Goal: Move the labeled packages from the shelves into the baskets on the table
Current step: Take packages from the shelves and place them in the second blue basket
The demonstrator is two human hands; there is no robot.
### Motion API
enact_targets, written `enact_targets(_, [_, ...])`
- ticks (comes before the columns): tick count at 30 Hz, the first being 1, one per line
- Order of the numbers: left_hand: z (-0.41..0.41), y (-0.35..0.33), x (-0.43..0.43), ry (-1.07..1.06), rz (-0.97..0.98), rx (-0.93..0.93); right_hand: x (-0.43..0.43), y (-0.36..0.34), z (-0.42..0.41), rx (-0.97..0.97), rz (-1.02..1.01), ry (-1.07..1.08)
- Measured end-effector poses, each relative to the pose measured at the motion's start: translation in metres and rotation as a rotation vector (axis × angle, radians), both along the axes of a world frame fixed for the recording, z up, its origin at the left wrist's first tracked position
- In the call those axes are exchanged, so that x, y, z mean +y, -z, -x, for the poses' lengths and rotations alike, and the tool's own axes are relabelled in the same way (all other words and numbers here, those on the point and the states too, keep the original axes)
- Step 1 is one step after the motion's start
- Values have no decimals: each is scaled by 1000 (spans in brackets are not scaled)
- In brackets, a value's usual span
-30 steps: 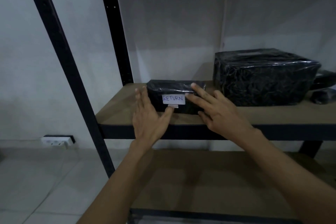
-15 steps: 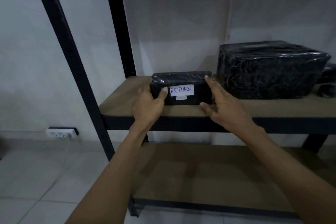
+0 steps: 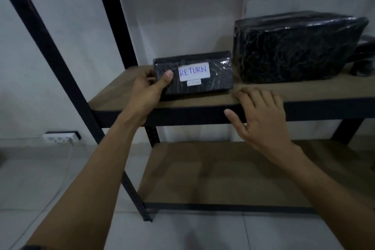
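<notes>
Rack (image 3: 182, 116): black metal frame, two brown boards, set against a pale wall. Upper board (image 3: 121, 95) loaded; lower board (image 3: 223, 172) below it in shadow.

Large package (image 3: 294, 50): black, in glossy wrap, on the right half of the upper board, towards the back. No label visible on the faces in view.

Small package (image 3: 220, 79): black, flat, wrapped, on the upper board just left of the large package, with a narrow gap between them. Stands with its front face to the camera, top edge slightly tilted. Bottom edge at the board; cannot tell whether resting or just lifted.

Left hand (image 3: 146, 95): clamped on the left end of the small package. Thumb (image 3: 167, 76) pressed flat on the front face, just left of the label; fingers wrapped behind the end, mostly hidden.

Right hand (image 3: 261, 115): holds nothing, fingers (image 3: 243, 95) loosely spread and lightly bent. Fingertips on the front edge of the upper board, just below the small package's lower right corner; contact with the package cannot be told. Thumb over the black front rail.

Socket strip (image 3: 60, 138): white, on the floor at the wall, left of the rack.

Label (image 3: 194, 72): white, handwritten "RETURN" in blue, centred on the front face; smaller tag beneath, unreadable.
</notes>
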State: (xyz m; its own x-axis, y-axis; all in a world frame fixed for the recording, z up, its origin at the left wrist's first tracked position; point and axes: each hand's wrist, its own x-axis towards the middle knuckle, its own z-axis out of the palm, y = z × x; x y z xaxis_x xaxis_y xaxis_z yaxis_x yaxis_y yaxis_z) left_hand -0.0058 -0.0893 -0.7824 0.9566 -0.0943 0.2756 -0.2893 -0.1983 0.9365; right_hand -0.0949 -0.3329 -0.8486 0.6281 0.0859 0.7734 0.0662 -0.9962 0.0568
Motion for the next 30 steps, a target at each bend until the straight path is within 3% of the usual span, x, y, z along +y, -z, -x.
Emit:
enact_targets(4, [8,-6,-4,-34,84,48,5,-9,7,110,-76,-5])
enact_targets(11, [58,-50,-5,-153,141,267,7,-56,54,562,-77,-33])
enact_targets(17, [149,-135,-8,-258,186,498,16,-136,161,735,-306,-36])
enact_targets(21, [218,-206,-1,-289,158,623,21,-212,243,810,-343,-11])
enact_targets(30, [358,-331,19,-137,119,689,38,-332,406,979,-462,94])
